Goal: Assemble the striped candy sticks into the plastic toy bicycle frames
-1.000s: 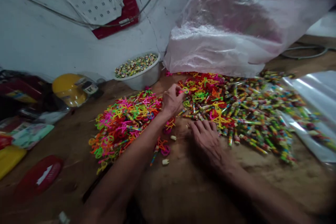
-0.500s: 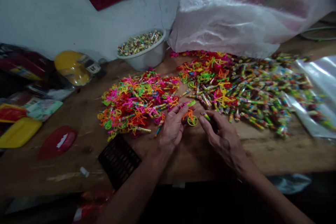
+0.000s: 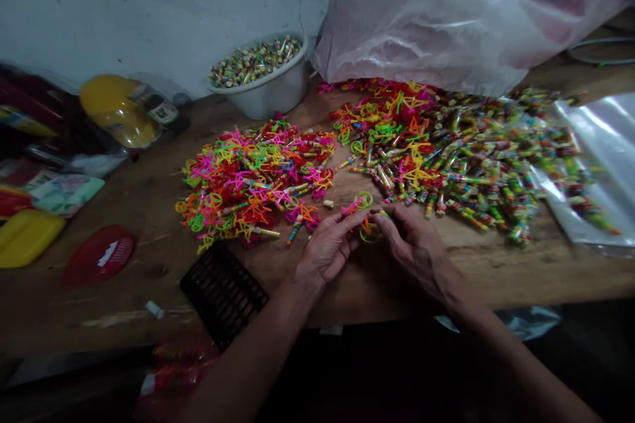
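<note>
My left hand (image 3: pixel 330 246) pinches a small orange plastic piece with a yellow-green wheel (image 3: pixel 369 231) near the table's front. My right hand (image 3: pixel 419 248) meets it from the right, its thumb and finger closed on a small candy tube (image 3: pixel 383 213) that is mostly covered by the fingers. Just beyond the fingertips is a pink piece with a yellow-green wheel (image 3: pixel 364 199). To the left lies a heap of bright plastic pieces (image 3: pixel 258 178), some with tubes attached. Candy tubes (image 3: pixel 489 158) are piled on the right.
A white tub (image 3: pixel 272 89) full of small tubes stands by the wall. A large plastic bag (image 3: pixel 421 26) hangs over the back. Nearer are a black basket (image 3: pixel 225 294), a red lid-like object (image 3: pixel 99 256) and a clear sheet (image 3: pixel 602 152) at right.
My hands have come together, and the tube in my right hand now meets the orange piece. The view has shifted, so the table's contents appear higher.
</note>
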